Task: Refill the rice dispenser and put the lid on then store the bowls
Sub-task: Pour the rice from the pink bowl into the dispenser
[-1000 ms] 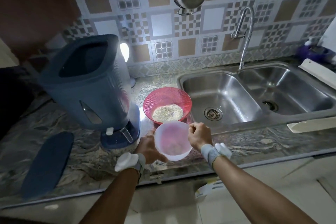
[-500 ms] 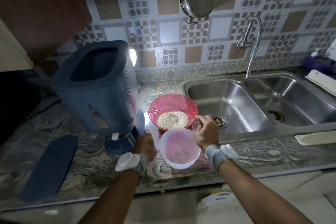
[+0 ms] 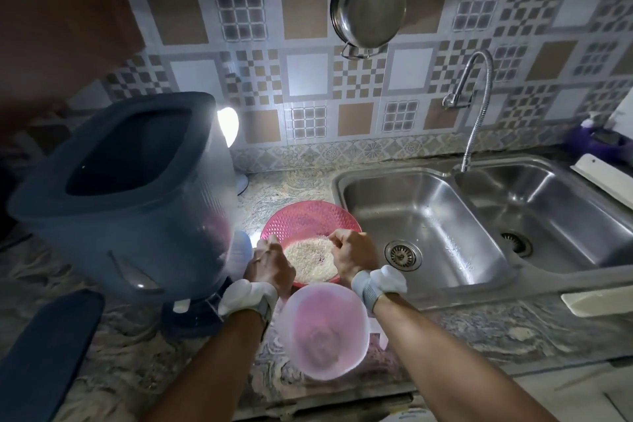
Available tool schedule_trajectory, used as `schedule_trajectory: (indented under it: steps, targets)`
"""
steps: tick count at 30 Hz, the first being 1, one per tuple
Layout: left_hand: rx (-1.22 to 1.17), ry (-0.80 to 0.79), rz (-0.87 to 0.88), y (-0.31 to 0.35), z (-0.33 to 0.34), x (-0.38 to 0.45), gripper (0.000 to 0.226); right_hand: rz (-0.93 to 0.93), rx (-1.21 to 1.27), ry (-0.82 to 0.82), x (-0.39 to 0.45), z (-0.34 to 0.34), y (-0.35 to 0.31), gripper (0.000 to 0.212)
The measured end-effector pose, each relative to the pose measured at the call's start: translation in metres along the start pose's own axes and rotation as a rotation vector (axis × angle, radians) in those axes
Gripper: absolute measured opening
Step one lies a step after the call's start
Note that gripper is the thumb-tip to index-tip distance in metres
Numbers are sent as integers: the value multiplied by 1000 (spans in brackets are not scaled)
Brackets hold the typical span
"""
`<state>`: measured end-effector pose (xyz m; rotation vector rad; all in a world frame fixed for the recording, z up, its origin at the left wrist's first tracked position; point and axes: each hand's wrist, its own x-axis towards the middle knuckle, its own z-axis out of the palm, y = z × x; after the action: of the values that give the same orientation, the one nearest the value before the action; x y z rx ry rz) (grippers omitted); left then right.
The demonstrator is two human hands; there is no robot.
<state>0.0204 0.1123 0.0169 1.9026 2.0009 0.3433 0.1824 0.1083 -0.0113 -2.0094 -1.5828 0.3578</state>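
The dark blue rice dispenser [image 3: 120, 202] stands open-topped on the counter at left. Its blue lid [image 3: 44, 353] lies flat at the lower left. A red perforated bowl [image 3: 308, 219] with white rice [image 3: 310, 260] sits between the dispenser and the sink. My left hand [image 3: 272, 262] grips its left rim and my right hand [image 3: 351, 253] grips its right rim, fingers curled over the edge. A translucent pinkish-white bowl [image 3: 325, 329] rests on the counter between my forearms, with only a faint residue visible inside.
A double steel sink [image 3: 428, 226] with a flexible tap [image 3: 476, 106] lies right of the bowls. A steel pan [image 3: 368, 7] hangs on the tiled wall. A small lamp [image 3: 227, 125] glows behind the dispenser. White boards [image 3: 596, 300] lie by the sink.
Both hands have left the translucent bowl, which now rests on the counter, and moved forward onto the rims of the red bowl. The camera has come closer to the counter.
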Motion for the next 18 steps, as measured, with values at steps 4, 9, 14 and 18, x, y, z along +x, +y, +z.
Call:
schedule_trajectory:
  steps: [4,9,14,18]
  targets:
    - [-25,16,-49,-4,18,31,47,7,-11,27,24,14,13,22]
    - [-125,-8,-185,-7,35,62,53,71,-23,48,46,30,34,41]
    - [-209,-55,-360,-14,50,72,45,229,95,-2,49,43,45,54]
    - [-274,-50,-412,-16,58,71,46,305,191,-3,49,44,49,50]
